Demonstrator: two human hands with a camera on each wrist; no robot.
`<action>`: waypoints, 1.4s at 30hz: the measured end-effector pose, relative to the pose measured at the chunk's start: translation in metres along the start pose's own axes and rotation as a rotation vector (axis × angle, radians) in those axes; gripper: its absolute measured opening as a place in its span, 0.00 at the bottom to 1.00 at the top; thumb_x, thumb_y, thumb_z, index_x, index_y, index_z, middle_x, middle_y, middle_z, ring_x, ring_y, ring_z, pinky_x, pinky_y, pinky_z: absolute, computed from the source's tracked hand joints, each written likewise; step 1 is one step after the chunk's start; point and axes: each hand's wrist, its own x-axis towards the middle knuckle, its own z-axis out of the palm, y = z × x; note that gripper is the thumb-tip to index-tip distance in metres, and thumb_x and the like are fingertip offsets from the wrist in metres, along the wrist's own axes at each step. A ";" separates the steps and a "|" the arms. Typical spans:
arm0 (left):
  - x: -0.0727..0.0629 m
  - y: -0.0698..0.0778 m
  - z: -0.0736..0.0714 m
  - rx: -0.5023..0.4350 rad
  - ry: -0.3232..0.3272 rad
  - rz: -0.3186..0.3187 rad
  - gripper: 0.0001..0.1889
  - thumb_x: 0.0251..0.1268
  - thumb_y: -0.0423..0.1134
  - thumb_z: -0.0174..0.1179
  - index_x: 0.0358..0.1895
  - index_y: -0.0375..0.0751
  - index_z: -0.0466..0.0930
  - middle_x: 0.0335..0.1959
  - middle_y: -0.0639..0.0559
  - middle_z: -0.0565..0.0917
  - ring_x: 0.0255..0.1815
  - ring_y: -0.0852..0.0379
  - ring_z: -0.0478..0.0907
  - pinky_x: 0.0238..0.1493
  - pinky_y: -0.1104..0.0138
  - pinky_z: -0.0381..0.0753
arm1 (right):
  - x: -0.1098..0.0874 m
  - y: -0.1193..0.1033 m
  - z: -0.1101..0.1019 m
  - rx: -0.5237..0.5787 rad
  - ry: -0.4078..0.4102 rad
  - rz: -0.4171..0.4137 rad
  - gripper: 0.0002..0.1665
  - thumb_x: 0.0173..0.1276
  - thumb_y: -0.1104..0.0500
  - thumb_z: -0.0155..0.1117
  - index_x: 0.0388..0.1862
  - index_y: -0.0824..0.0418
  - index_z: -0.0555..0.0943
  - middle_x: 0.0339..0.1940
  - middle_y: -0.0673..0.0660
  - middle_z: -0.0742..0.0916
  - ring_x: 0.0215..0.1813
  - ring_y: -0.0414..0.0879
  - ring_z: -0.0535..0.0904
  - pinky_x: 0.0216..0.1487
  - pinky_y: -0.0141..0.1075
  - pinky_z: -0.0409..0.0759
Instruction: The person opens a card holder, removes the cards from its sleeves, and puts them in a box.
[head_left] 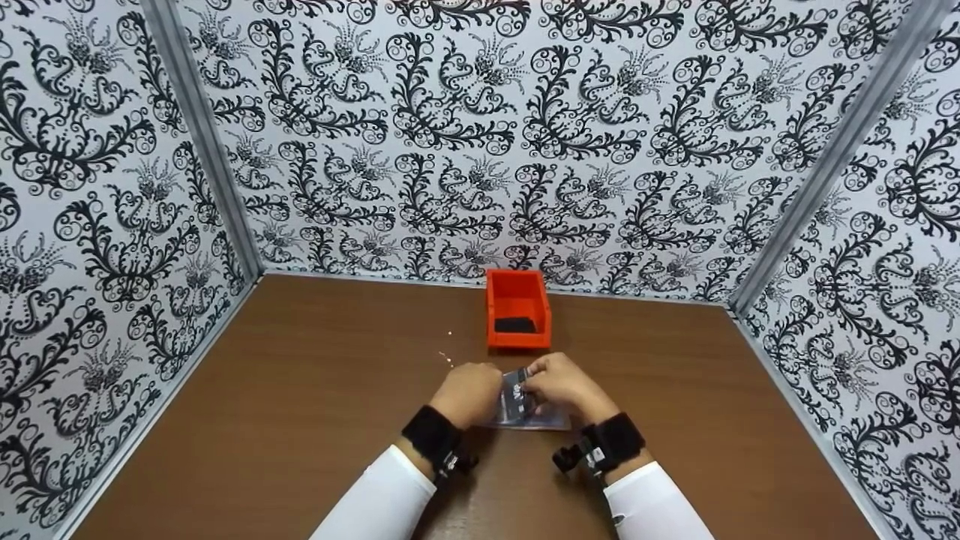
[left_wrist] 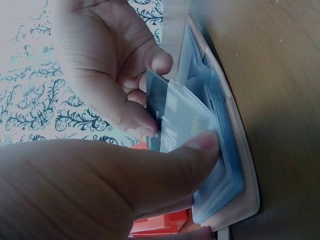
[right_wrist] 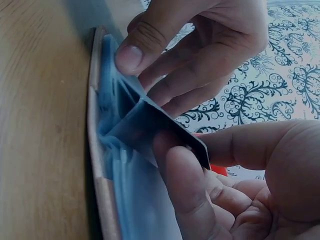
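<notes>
A card holder (left_wrist: 247, 170) with a pinkish-tan cover lies open on the table, its clear plastic sleeves (right_wrist: 142, 195) fanned upward. My left hand (head_left: 466, 391) holds a sleeve between thumb and fingers, the thumb (left_wrist: 200, 145) flat on its face. With thumb and fingers, my right hand (head_left: 564, 384) pinches the outer end of a dark card (left_wrist: 157, 95). In the right wrist view the card (right_wrist: 192, 140) sticks out of the sleeve, its inner part within the clear plastic. Pale lettering shows through the sleeve in the left wrist view.
Beyond the hands, near the back wall, stands an orange bin (head_left: 519, 341) with something black (head_left: 514, 325) inside. Small pale specks (head_left: 448, 358) lie on the brown table (head_left: 337, 360) left of the bin. Patterned walls (head_left: 465, 150) enclose the back and both sides.
</notes>
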 end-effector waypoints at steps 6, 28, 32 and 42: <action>0.001 -0.001 0.000 0.001 -0.021 0.004 0.03 0.61 0.37 0.74 0.34 0.41 0.91 0.35 0.48 0.92 0.33 0.43 0.90 0.36 0.50 0.91 | -0.001 -0.005 -0.002 -0.026 0.056 -0.007 0.04 0.64 0.69 0.68 0.33 0.64 0.89 0.26 0.52 0.85 0.20 0.42 0.78 0.21 0.30 0.81; 0.002 0.000 -0.001 -0.011 -0.040 -0.006 0.07 0.52 0.39 0.78 0.30 0.43 0.89 0.33 0.49 0.90 0.32 0.42 0.88 0.34 0.49 0.89 | 0.004 -0.019 -0.023 -0.416 0.382 -0.163 0.04 0.70 0.61 0.78 0.33 0.56 0.92 0.34 0.54 0.94 0.37 0.50 0.87 0.46 0.47 0.87; 0.002 0.000 -0.002 -0.004 -0.042 -0.011 0.07 0.52 0.39 0.79 0.31 0.43 0.90 0.33 0.49 0.90 0.32 0.42 0.88 0.34 0.49 0.90 | 0.007 -0.021 -0.025 -0.446 0.401 -0.198 0.05 0.71 0.60 0.79 0.33 0.54 0.92 0.34 0.52 0.94 0.37 0.50 0.87 0.45 0.48 0.86; 0.003 0.000 -0.001 0.010 -0.051 -0.017 0.08 0.51 0.37 0.81 0.34 0.42 0.93 0.36 0.48 0.93 0.33 0.42 0.90 0.35 0.49 0.91 | 0.025 -0.031 -0.030 -0.590 0.458 -0.319 0.05 0.73 0.58 0.80 0.35 0.56 0.92 0.39 0.56 0.96 0.42 0.58 0.92 0.49 0.56 0.90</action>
